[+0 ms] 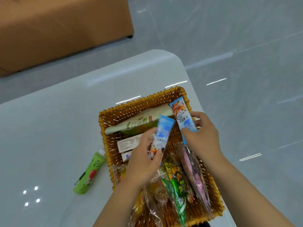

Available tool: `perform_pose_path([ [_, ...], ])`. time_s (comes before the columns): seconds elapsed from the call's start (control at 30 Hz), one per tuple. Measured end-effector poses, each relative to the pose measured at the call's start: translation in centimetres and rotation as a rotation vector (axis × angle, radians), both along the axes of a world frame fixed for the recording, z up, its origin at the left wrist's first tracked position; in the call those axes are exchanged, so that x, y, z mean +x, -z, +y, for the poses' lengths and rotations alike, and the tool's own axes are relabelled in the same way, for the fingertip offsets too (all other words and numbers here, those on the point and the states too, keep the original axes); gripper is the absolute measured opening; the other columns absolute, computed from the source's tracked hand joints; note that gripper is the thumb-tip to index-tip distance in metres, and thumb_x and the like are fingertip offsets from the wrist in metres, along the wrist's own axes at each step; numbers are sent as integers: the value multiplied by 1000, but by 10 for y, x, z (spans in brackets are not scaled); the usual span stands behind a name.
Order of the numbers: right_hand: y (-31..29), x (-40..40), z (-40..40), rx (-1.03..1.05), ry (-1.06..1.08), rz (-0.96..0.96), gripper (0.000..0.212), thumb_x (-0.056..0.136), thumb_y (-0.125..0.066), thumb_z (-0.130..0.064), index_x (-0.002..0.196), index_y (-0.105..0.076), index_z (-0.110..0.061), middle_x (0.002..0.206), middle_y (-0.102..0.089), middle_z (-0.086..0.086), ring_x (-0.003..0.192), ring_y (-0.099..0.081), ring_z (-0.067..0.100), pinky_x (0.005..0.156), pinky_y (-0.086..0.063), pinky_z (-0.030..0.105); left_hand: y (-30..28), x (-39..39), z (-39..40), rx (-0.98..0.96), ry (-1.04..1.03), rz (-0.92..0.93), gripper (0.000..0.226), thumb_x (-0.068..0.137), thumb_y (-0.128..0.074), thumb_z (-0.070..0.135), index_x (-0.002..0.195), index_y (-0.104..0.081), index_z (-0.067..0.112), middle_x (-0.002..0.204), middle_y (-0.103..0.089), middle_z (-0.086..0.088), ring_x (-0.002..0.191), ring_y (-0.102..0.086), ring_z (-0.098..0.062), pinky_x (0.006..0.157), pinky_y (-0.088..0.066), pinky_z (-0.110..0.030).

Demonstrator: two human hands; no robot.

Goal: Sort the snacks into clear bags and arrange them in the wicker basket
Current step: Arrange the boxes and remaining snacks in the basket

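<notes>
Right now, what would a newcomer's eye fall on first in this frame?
Two blue snack packets held over the wicker basket: the left hand grips one blue packet mid-basket, the right hand holds the other blue packet at the basket's right rim. Next, the green bottle lying on the white table, left of the basket.

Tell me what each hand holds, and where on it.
Left hand grips a blue snack packet by its lower half; right hand pinches another blue packet near its lower end.
</notes>
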State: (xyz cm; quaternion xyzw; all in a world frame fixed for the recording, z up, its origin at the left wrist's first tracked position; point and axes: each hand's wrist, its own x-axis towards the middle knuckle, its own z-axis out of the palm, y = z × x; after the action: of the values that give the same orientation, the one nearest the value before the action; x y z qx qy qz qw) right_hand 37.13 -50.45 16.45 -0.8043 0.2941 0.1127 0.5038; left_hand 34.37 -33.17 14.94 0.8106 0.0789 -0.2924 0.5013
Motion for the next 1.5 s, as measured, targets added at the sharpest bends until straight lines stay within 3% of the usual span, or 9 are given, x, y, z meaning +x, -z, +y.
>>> perform_pose_path([
  [0.13, -4, -8, -14, -92, 19, -46, 33, 82, -66, -11, 104, -57, -34, 83, -60, -19, 74, -57, -16, 52, -40, 2, 4, 15, -9, 362, 457, -188, 45, 92, -56, 29, 133, -44, 43, 104, -68, 11, 72, -61, -10, 63, -51, -30],
  [0.4, 2, -7, -31, -120, 128, -175, 32, 80, -73, -8, 99, -53, -25, 89, -61, -20, 81, -63, -6, 69, -53, 11, 37, 33, -59, 391, -35, 84, 26, 92, -56, 9, 114, -41, 10, 96, -64, -10, 81, -65, -25, 54, -49, -31],
  [0.73, 36, 20, 2, -573, -748, 140, 27, 93, -48, -5, 119, -46, -12, 97, -62, 9, 75, -54, 24, 62, -41, 32, 46, 45, -71, 359, -133, 84, 30, 96, -47, 7, 121, -62, 6, 122, -63, -13, 109, -60, -28, 87, -50, -37],
  [0.83, 43, 30, 10, -484, -683, 179, 30, 91, -51, -4, 119, -42, -9, 105, -58, 12, 84, -56, 25, 64, -38, 32, 39, 33, -64, 290, -180, 49, 34, 96, -44, 6, 122, -65, 7, 123, -65, -9, 109, -61, -25, 93, -50, -36],
  [1.0, 78, 46, 24, -309, -568, 296, 57, 85, -67, -10, 133, -37, -10, 120, -52, 14, 107, -54, 28, 86, -46, 35, 44, 15, -66, 358, -53, 39, 22, 90, -44, 6, 94, -65, 9, 87, -63, -8, 79, -59, -26, 59, -39, -30],
  [1.13, 102, 55, 23, -240, -438, 351, 47, 94, -49, -6, 138, -32, -3, 130, -50, 20, 119, -51, 34, 98, -42, 38, 28, 16, -64, 386, -44, 74, 39, 88, -44, 2, 61, -35, 30, 68, -44, 5, 71, -58, -32, 58, -44, -39],
  [1.27, 103, 57, 24, -299, -482, 407, 76, 87, -61, -5, 147, -14, -2, 135, -48, 22, 123, -50, 35, 102, -44, 44, 5, 16, -47, 330, -89, 146, 39, 90, -47, 3, 67, -46, 34, 68, -41, 17, 64, -48, -5, 68, -41, -29],
  [1.4, 94, 42, 22, -214, -521, 395, 100, 86, -64, -7, 152, 10, -8, 138, -46, 20, 122, -51, 33, 102, -44, 42, -14, 13, -20, 321, -148, 243, 29, 90, -59, 10, 114, -72, 19, 115, -69, 3, 99, -62, -9, 89, -50, -24],
  [1.5, 85, 37, 12, -52, -442, 428, 75, 90, -51, -5, 152, -10, -9, 134, -51, 16, 117, -54, 30, 97, -48, 39, -24, 12, -9, 292, -203, 312, 24, 84, -67, 11, 102, -68, 27, 95, -72, 6, 75, -68, -4, 65, -57, -22],
])
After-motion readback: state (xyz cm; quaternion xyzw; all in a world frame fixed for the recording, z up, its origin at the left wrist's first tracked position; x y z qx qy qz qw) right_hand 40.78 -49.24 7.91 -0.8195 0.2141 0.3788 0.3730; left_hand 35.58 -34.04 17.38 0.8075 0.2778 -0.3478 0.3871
